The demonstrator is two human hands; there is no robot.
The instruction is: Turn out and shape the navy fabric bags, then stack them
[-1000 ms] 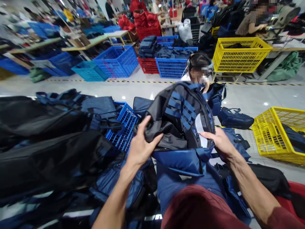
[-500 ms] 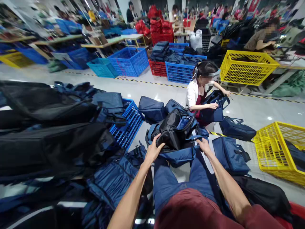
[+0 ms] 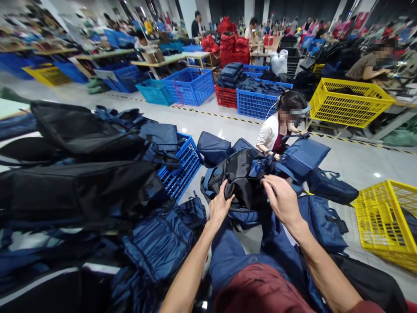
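Between my knees sits a navy-blue bag (image 3: 248,217), its black lining (image 3: 240,176) bunched up and showing at the top. The fingers of my left hand (image 3: 220,204) are closed on a fold of that black fabric at the bag's near left side. My right hand (image 3: 284,201) hovers over the bag's right side, fingers bent but apart, with nothing visible in them. Part of the bag's right edge is hidden behind this hand. Across from me, a co-worker (image 3: 270,130) handles another navy bag (image 3: 308,153).
Black and navy bags (image 3: 81,187) are piled at my left, by a blue crate (image 3: 182,167). More navy bags (image 3: 324,221) lie on the floor to the right, near a yellow crate (image 3: 384,221). Crates and worktables stand beyond the striped floor tape.
My right hand has let go of the bag's right edge and risen over the bag. My left hand has shifted slightly along the black fabric. The co-worker's bag has turned and tilted.
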